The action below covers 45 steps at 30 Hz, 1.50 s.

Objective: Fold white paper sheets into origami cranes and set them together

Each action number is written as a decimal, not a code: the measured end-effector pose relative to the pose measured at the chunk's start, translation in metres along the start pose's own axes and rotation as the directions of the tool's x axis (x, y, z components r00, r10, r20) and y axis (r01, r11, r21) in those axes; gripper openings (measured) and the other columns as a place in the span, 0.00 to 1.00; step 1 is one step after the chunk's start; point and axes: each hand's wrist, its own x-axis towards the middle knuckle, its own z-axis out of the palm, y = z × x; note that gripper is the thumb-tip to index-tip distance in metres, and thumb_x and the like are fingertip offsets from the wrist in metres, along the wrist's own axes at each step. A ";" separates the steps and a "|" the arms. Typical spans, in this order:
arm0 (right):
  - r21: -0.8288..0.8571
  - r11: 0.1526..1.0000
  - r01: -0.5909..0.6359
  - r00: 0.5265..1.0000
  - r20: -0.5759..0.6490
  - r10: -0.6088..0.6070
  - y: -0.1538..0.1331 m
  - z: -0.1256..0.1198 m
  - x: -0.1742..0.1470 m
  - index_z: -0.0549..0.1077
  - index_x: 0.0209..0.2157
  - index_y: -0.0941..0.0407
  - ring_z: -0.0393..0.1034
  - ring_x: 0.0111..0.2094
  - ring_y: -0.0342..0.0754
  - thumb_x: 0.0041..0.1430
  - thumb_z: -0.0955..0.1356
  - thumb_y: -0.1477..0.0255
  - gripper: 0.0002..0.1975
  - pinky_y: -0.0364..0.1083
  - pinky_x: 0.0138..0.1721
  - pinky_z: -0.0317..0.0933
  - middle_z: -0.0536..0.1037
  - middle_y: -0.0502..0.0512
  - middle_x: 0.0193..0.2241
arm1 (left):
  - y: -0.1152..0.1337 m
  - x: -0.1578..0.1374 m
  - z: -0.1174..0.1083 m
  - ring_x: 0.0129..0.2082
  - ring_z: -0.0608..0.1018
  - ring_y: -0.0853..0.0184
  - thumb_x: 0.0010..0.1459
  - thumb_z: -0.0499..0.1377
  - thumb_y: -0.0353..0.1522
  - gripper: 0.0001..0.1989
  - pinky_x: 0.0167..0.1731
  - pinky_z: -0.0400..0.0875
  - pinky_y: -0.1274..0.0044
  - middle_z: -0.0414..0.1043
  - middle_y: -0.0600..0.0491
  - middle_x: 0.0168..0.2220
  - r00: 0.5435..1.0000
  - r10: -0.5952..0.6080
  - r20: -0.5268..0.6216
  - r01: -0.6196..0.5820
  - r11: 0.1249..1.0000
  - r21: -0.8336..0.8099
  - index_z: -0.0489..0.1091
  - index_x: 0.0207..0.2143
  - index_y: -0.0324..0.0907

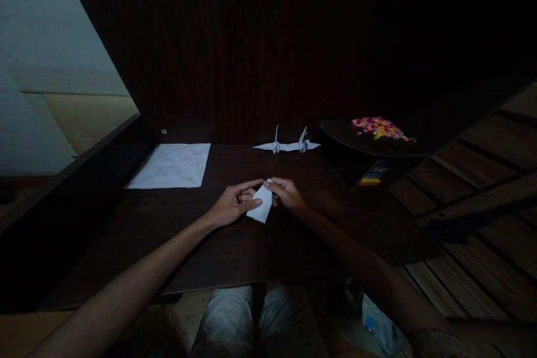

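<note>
The folded paper [260, 206] lay near the middle of the dark desk [201, 246], pinched from both sides, so it stayed flat for creasing. The left hand [232, 205] gripped its left edge with thumb and forefinger while the right hand [286, 194] nipped the top corner. Behind stood two finished cranes [287, 145], and a flat sheet [173, 165] lay to the left, out of the hands' way.

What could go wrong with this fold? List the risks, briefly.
1. The light is very dim, so creases in the folded white paper may be hard to line up.
2. Both the left hand and right hand pinch the piece in a small area; a slip could skew the fold or tear it.
3. The finished paper cranes stand just beyond the hands; a forward reach might knock them.
</note>
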 end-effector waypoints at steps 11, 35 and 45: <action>0.070 0.997 -0.018 0.999 -0.028 0.020 -0.004 0.001 0.000 0.67 0.21 0.57 0.57 0.14 0.37 0.48 0.69 0.55 0.19 0.38 0.13 0.51 0.64 0.44 0.14 | -0.002 -0.001 0.002 0.32 0.77 0.66 0.40 0.69 0.29 0.40 0.36 0.71 0.73 0.74 0.51 0.32 0.991 -0.105 0.086 0.114 0.988 -0.107 0.59 0.56 0.38; -0.101 0.994 0.030 0.966 0.260 -0.003 -0.011 0.004 -0.012 0.67 0.22 0.58 0.61 0.16 0.37 0.52 0.68 0.61 0.15 0.38 0.18 0.54 0.73 0.48 0.18 | 0.004 0.004 -0.003 0.26 0.77 0.68 0.38 0.70 0.34 0.34 0.32 0.69 0.77 0.75 0.53 0.29 0.970 -0.080 -0.228 0.038 0.982 -0.183 0.64 0.49 0.36; -0.099 0.995 -0.033 0.926 0.372 0.068 -0.006 0.002 -0.012 0.69 0.23 0.59 0.61 0.16 0.37 0.51 0.68 0.65 0.12 0.38 0.19 0.54 0.73 0.48 0.18 | 0.002 0.005 -0.003 0.24 0.75 0.69 0.44 0.67 0.38 0.18 0.28 0.67 0.79 0.76 0.52 0.26 0.972 -0.089 -0.219 0.047 0.980 -0.193 0.74 0.36 0.36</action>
